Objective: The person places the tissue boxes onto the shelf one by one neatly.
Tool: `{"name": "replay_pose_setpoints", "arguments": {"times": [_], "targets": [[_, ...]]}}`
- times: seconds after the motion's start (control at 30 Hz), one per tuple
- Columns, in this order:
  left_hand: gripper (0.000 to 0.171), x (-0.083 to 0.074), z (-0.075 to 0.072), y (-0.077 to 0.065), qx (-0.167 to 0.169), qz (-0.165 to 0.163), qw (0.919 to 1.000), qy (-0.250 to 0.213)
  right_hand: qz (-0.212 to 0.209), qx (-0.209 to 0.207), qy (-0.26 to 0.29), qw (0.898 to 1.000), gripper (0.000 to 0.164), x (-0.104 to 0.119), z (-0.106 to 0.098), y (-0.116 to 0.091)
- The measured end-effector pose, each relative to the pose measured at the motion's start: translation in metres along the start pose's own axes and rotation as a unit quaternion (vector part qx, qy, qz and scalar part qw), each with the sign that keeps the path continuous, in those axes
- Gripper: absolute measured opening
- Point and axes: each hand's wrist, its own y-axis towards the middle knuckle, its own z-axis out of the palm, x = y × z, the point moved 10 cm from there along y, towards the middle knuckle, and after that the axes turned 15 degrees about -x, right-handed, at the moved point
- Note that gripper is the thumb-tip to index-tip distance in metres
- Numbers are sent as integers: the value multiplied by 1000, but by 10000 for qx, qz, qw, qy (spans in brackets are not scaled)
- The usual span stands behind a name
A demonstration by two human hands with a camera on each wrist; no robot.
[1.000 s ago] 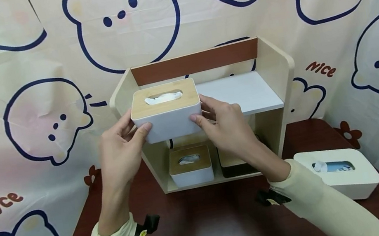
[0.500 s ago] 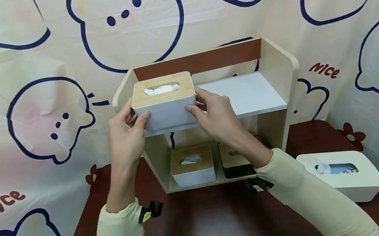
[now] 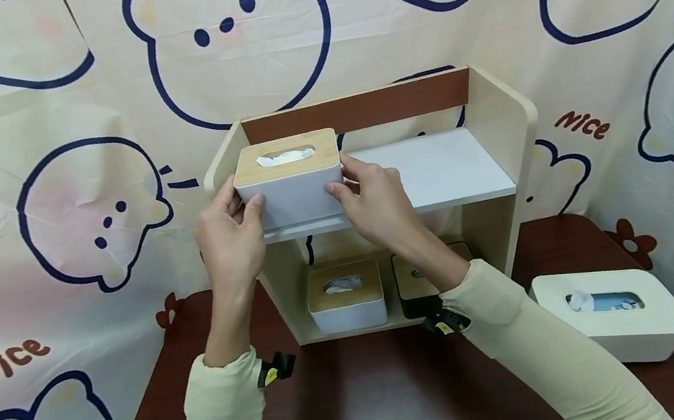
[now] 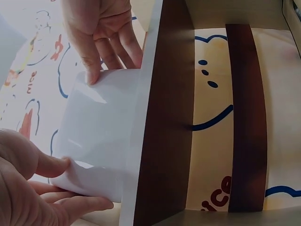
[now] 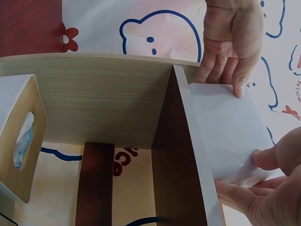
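A white tissue box (image 3: 298, 200) with a light wooden lid sits at the left of the white upper board (image 3: 444, 170) of a small shelf. White tissue shows in its slot. My left hand (image 3: 230, 241) grips its left end and my right hand (image 3: 378, 204) its right end. Both thumbs press on the front wall, with fingers along the sides. From the left wrist view, the white box (image 4: 101, 127) appears to rest on the board between both hands. The right wrist view has the same box (image 5: 228, 127) against the board's edge.
Below, a second white tissue box (image 3: 348, 312) and a black one with a wooden lid (image 3: 413, 286), partly behind my right forearm, stand in the lower compartment. A larger white tissue box (image 3: 625, 333) lies on the dark table (image 3: 371, 412) at right. Side panels (image 3: 504, 130) bound the shelf.
Both hands have moved the tissue box away from me, from in front of the shelf onto its upper board. During the last half second it shifted only slightly. The grip of both hands stayed.
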Motion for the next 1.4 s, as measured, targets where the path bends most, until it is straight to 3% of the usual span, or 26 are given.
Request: {"name": "replay_pose_setpoints", "arguments": {"times": [0.5, 0.83, 1.07, 1.27, 1.4], "targets": [[55, 5, 5, -2, 44, -13, 9997, 256, 50, -8, -330, 9994, 60, -4, 1, 2], [63, 11, 6, -5, 248, -129, 9993, 261, 416, 268, -248, 9985, 64, -12, 7, -2], [77, 13, -9, -27, 383, -208, 9978, 502, 531, 399, -55, 9978, 71, -14, -8, -18], [74, 8, -31, -53, 169, 171, 9993, 275, 245, 347, 345, 9985, 69, -12, -32, -47], [69, 11, -35, -77, 188, 464, 9986, 170, 45, 276, 404, 9988, 70, -17, -50, -73]]}}
